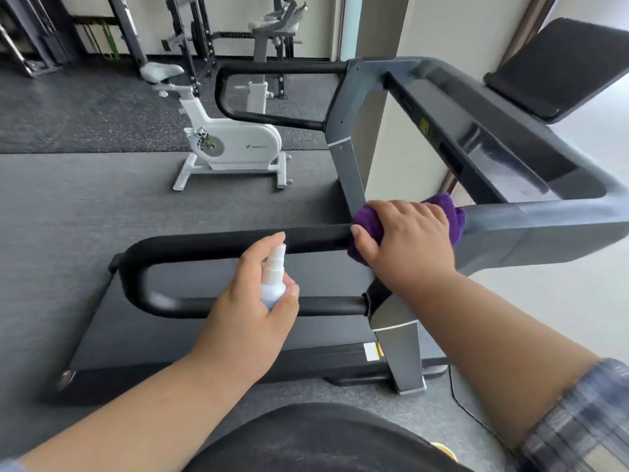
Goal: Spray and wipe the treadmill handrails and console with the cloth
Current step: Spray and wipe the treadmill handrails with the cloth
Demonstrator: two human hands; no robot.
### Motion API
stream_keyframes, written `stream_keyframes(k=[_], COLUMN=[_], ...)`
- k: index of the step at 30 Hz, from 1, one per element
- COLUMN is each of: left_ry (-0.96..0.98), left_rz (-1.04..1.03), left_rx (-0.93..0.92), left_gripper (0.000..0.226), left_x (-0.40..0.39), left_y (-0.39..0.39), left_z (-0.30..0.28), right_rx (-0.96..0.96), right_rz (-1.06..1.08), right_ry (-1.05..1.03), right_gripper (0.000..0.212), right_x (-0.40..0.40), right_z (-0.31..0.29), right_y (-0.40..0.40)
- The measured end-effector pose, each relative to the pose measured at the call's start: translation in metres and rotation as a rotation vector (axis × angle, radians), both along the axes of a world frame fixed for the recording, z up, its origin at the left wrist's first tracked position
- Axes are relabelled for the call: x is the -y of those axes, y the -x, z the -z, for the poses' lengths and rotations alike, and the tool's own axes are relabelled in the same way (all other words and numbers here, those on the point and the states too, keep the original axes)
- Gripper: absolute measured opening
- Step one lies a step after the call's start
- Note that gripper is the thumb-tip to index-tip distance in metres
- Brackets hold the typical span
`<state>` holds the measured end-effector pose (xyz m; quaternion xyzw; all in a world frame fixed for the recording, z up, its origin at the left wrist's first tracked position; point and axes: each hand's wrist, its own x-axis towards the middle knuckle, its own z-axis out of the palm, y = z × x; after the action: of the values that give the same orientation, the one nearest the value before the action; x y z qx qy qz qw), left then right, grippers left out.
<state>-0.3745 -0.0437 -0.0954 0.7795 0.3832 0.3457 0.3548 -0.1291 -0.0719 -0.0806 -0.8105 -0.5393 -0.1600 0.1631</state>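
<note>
We are gripping a purple cloth [452, 212] around the near handrail [238, 241] with our right hand [405, 243]. Our left hand [252, 301] is holding the spray bottle [272, 284], forefinger raised beside its nozzle.

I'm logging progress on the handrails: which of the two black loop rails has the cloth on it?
The near handrail, closest to the person: the right hand presses the purple cloth onto it. The far handrail is untouched.

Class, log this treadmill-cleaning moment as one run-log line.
left hand grips spray bottle | right hand presses purple cloth on near handrail | console untouched
</note>
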Motion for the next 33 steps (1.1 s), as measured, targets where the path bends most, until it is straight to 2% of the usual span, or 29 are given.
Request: stream_keyframes(k=[2,7,10,15,18,21,27,33], left_ry=[-0.006,-0.021,-0.006,0.004,0.001,0.015,0.060,0.035], left_rz=[-0.012,-0.062,-0.061,-0.057,-0.053,-0.080,-0.184,-0.306], left_rx=[0.002,-0.002,-0.008,-0.001,0.003,0.002,-0.021,0.011], left_gripper=[0.060,0.066,0.066,0.062,0.062,0.064,0.058,0.061], left_x=[0.009,0.028,0.041,0.058,0.063,0.066,0.077,0.062], left_y=[-0.011,-0.039,-0.054,-0.072,-0.079,-0.077,-0.056,-0.044], left_z=[0.004,0.011,0.014,0.014,0.013,0.013,0.020,0.017], right_rx=[-0.007,0.048,0.081,0.074,0.062,0.129,0.242,0.242], right_rz=[-0.013,-0.214,-0.315,-0.348,-0.311,-0.291,-0.286,-0.458], right_ry=[0.008,0.110,0.179,0.196,0.182,0.162,0.119,0.184], right_gripper=[0.060,0.080,0.090,0.067,0.069,0.079,0.073,0.069], right_x=[-0.008,-0.025,-0.023,-0.009,0.002,0.006,-0.013,-0.046], right_z=[0.001,0.000,-0.005,-0.009,-0.011,-0.007,-0.003,-0.006], right_y=[0.014,0.047,0.036,-0.014,-0.043,-0.051,-0.019,0.050])
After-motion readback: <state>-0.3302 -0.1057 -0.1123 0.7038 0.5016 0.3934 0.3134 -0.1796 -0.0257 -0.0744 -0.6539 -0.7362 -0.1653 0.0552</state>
